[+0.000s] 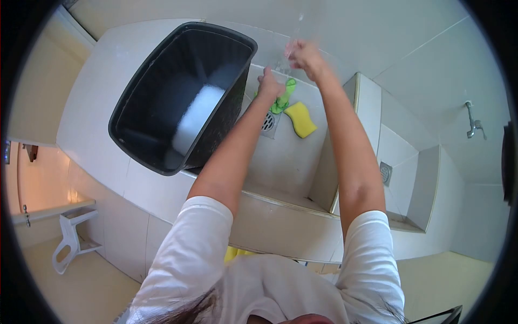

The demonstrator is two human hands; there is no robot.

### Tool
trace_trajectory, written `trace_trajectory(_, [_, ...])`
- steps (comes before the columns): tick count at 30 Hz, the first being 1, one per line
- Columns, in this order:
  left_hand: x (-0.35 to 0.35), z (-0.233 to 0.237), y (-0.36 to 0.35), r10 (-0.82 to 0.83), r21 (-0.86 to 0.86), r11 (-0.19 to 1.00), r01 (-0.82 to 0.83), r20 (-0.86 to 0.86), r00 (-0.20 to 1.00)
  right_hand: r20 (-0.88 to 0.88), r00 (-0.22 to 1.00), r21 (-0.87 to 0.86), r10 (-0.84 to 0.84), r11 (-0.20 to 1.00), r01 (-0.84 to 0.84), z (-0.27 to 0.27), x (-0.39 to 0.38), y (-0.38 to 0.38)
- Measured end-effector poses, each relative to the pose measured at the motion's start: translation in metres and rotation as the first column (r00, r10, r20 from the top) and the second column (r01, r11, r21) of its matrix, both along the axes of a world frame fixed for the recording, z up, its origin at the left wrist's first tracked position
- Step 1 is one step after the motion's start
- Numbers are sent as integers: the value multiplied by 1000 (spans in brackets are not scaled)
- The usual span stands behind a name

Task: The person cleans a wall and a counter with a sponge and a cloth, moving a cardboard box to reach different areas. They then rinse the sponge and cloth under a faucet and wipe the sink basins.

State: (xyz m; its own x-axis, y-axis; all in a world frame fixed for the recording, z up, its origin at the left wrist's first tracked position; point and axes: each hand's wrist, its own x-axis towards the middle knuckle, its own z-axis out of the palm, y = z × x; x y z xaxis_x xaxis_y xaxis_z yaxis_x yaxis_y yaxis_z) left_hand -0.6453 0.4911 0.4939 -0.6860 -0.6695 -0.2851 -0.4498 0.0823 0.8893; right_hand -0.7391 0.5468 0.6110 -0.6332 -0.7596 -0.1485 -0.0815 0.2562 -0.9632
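Both arms reach forward over a tiled basin (286, 162). My left hand (271, 85) is above the basin's back part, beside a green cloth (286, 97); its fingers are partly bent, and I cannot make out whether it holds anything. Higher up and to the right, my right hand (303, 55) is raised near the back wall, blurred, with water around its fingers. A yellow sponge (300, 120) lies on the basin floor, right of the metal drain (268, 122). The green cloth lies partly behind my left hand.
A large black bin (156, 97) with white suds (199, 116) inside stands on the tiled counter (91, 124) at left. A second basin (404, 178) is at right, below a wall tap (475, 124). A white plastic chair (67, 243) is at lower left.
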Motion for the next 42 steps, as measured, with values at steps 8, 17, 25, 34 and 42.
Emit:
trace_trajectory(8, [44,-68,17,-55,-377,905,198,358,932,-718,635,446,285,889,104,-200,30,44])
trace_trajectory(17, [12,-15,12,221,-559,808,-186,-4,975,-446,895,436,-8,871,225,-118,-47,35])
trace_trajectory(25, [-24,15,-8,87,-223,961,-166,-325,942,-278,920,226,277,950,-217,-136,-15,33])
trace_trajectory(34, [-27,-45,-20,659,969,229,-97,-81,748,-365,925,-236,-108,972,20,-107,34,15])
trace_trajectory(42, [-41,25,3,250,893,399,208,-324,912,-481,745,-4,-462,851,525,-79,20,27])
